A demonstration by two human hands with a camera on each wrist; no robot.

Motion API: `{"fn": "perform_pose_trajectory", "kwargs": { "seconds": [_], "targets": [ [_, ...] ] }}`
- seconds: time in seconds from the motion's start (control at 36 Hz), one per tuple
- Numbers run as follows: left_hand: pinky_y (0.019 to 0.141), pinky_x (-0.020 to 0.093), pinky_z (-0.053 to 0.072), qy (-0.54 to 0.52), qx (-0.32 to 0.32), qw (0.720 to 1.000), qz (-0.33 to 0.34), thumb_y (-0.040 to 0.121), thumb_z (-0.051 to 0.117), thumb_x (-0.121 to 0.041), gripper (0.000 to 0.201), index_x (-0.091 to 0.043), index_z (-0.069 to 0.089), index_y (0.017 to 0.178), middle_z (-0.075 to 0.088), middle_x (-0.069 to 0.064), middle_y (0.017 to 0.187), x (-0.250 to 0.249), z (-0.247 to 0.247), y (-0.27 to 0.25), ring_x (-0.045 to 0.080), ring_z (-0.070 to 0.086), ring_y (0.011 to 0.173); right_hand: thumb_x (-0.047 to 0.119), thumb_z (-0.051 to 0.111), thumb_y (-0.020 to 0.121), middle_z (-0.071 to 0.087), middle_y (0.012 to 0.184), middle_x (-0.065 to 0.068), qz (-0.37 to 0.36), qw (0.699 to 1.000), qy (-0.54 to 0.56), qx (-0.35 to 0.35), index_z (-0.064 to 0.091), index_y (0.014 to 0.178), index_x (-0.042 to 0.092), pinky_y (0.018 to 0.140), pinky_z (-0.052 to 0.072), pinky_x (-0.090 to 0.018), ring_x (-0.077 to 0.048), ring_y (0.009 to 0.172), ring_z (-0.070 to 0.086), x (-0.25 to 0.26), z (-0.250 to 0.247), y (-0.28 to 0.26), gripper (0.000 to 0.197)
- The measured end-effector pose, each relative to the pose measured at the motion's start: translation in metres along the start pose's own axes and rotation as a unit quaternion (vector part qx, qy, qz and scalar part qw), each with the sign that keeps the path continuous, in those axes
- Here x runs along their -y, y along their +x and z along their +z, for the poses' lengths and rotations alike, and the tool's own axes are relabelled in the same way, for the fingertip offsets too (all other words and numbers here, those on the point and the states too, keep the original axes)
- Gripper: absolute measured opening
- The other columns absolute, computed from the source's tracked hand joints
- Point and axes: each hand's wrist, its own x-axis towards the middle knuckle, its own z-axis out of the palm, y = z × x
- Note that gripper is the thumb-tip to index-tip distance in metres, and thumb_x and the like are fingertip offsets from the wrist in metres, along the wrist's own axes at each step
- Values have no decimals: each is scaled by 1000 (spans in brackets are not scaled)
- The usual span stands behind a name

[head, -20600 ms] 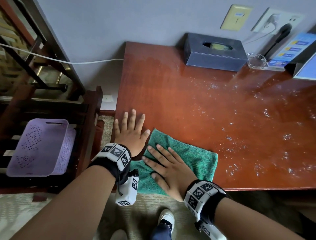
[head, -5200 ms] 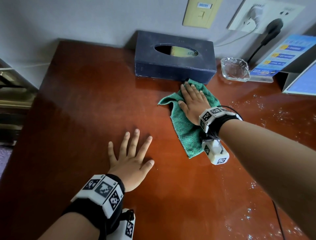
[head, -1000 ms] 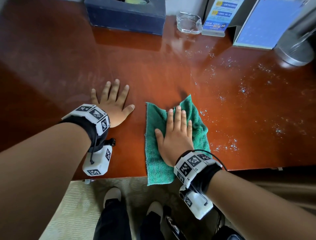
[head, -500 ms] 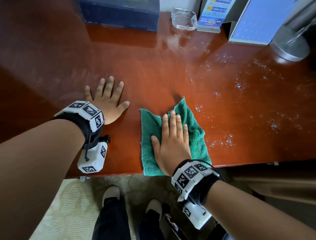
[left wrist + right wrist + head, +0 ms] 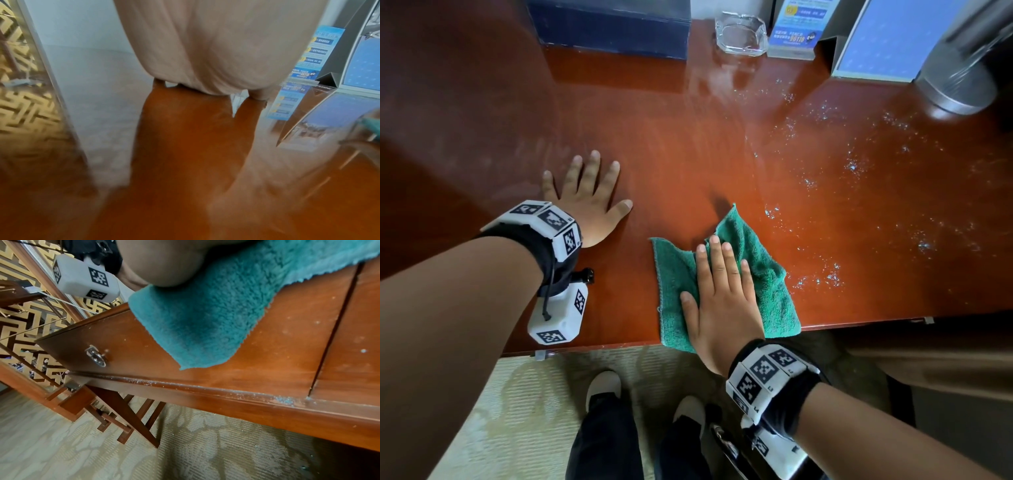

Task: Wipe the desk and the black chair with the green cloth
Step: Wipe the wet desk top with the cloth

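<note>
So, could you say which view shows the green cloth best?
The head view: nearly the whole green cloth shows under the right hand. The right wrist view catches only its corner overhanging the desk; the left wrist view, a blurred sliver.

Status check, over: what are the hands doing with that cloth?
Right hand flat on green cloth at desk edge. Left hand flat on desk. White specks right of cloth.

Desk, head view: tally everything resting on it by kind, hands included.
Hands: 2 (left hand, right hand)
Green cloth: 1
Dark blue box: 1
Glass ashtray: 1
Blue signs: 2 (small sign, large sign)
Silver vessel: 1
Total: 8
</note>
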Motion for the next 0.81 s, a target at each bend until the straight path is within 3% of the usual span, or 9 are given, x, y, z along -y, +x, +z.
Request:
{"fn": "perform_pose_trajectory", "kwargs": {
  "seconds": [0.22, 0.5, 0.67, 0.81],
  "targets": [
    [113, 58, -10, 34, -9, 999, -8, 97, 13, -57, 66, -31, -20, 148, -30, -3, 154, -9, -9, -7, 22, -25, 143, 41, 19, 99, 13, 159, -10, -63, 998, -4, 23, 19, 151, 7, 114, 11, -46, -26, 147, 10, -13, -1, -13, 62],
    [114, 56, -9, -19, -43, 996, 72, 98, 14, -54, 64, -31, -19, 148, -30, -3, 154, -73, -17, -10, 20, -25, 143, 37, 24, 98, 13, 159, -7, -158, 986, -20, 48, 20, 151, 10, 114, 13, -43, -23, 147, 11, -49, -7, -22, 60],
    [114, 56, -9, -10, -29, 996, 85, 99, 14, -54, 64, -31, -20, 148, -30, -3, 154, -93, -14, -6, 20, -24, 143, 38, 10, 101, 10, 160, -4, -187, 980, -13, 71, 13, 152, 13, 116, 12, -42, -21, 147, 6, -72, -10, -23, 57],
    [113, 58, -8, -3, -2, 997, 71, 99, 15, -54, 62, -33, -15, 149, -27, -4, 156, -91, -7, 1, 21, -22, 144, 37, 8, 101, 10, 160, -2, -191, 979, 3, 68, 13, 152, 14, 115, 13, -41, -19, 147, 7, -84, -11, -23, 56]
  ]
}}
